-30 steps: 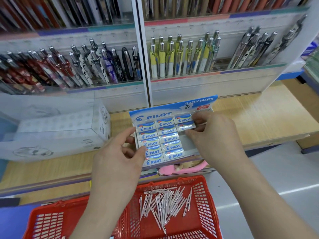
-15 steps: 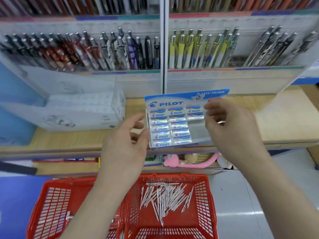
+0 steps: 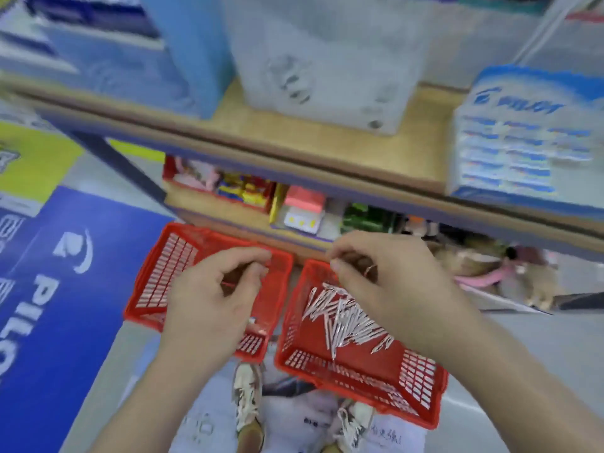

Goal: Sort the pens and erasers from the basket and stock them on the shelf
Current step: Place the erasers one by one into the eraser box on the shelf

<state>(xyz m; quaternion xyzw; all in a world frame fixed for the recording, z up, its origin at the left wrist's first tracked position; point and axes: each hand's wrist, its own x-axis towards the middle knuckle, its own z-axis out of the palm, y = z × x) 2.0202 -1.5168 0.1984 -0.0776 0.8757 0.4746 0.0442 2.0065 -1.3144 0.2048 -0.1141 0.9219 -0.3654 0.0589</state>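
Two red baskets stand side by side on the floor. The right basket holds a heap of several white pens. The left basket is mostly hidden by my left hand, which hovers over it with loosely curled fingers and holds nothing. Above the far rim of the pen basket, my right hand hangs with fingers curled down, also holding nothing. The blue-and-white Pilot eraser box stands on the wooden shelf at the right. The picture is blurred.
A white carton and a blue box stand on the shelf left of the eraser box. A lower shelf holds small coloured packets and plush toys. A blue Pilot floor mat lies at the left. My shoes are below the baskets.
Both hands have left the eraser box and dropped to the baskets. The view has swung down and left, so the pen racks are out of sight.
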